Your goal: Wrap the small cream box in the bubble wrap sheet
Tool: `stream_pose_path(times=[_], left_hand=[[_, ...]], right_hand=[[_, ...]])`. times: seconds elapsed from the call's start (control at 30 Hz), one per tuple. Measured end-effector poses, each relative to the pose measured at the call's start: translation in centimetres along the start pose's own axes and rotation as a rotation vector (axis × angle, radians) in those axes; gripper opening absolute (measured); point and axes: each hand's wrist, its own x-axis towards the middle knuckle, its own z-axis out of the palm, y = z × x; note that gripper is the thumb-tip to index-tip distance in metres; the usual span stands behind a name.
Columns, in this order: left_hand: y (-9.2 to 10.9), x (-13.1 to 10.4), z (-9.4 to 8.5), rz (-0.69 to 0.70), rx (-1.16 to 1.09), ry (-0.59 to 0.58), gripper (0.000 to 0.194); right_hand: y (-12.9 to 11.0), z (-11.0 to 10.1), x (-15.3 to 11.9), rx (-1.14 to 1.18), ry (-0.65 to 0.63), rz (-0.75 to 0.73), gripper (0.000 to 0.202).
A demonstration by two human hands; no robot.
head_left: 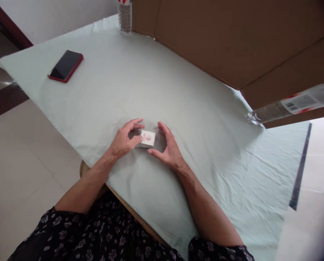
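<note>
A small white box with red print [148,138] lies on the pale green tablecloth [162,90], between my two hands. My left hand [126,137] is at the box's left end, fingers curved and apart, with the thumb tip at or against the box's edge; whether it presses on it is hard to tell. On the right side, my right hand [167,146] is open in a C shape, its thumb near the lower right corner and its fingers beyond the right end, with a gap between palm and box.
A phone in a red case [65,66] lies at the back left. Tall cardboard [218,40] stands along the far side, with a clear bottle [125,18] at its left end and another bottle [289,105] tilted at the right. Tiled floor shows beyond the table edges.
</note>
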Motion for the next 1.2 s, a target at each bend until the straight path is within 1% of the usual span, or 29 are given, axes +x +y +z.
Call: stream_pose_path(times=[0.1,0.2,0.3,0.43,0.63,0.77,0.93,1.03,1.2], left_hand=[[0.2,0.0,0.0,-0.013,-0.009,-0.044,0.066],[0.4,0.0,0.0,-0.002,0.012,-0.070,0.063],[0.4,0.0,0.0,0.050,0.043,-0.066,0.059],[0.2,0.0,0.1,0.129,0.067,-0.054,0.057],[-0.5,0.2,0.3,0.116,0.087,-0.017,0.057],[-0.6,0.3,0.2,0.087,0.025,0.082,0.054],[-0.7,0.6,0.2,0.024,-0.082,0.214,0.045],[-0.8,0.9,0.2,0.010,-0.122,0.281,0.038],[-0.7,1.0,0.1,0.010,-0.130,0.369,0.033]], right_hand=[[0.1,0.3,0.5,-0.017,0.001,-0.038,0.101],[-0.1,0.4,0.7,-0.019,0.013,-0.051,0.091],[-0.5,0.6,0.4,-0.011,0.063,-0.047,0.082],[-0.9,0.9,-0.2,-0.018,0.124,-0.097,0.079],[-0.4,1.0,-0.2,-0.039,0.071,-0.078,0.082],[-0.1,0.7,-0.2,-0.027,0.047,-0.093,0.087],[-0.4,0.3,-0.4,0.043,0.089,-0.079,0.086],[-0.8,0.0,-0.6,0.083,0.146,-0.065,0.079],[-0.7,-0.3,-0.5,0.163,0.245,-0.013,0.057]])
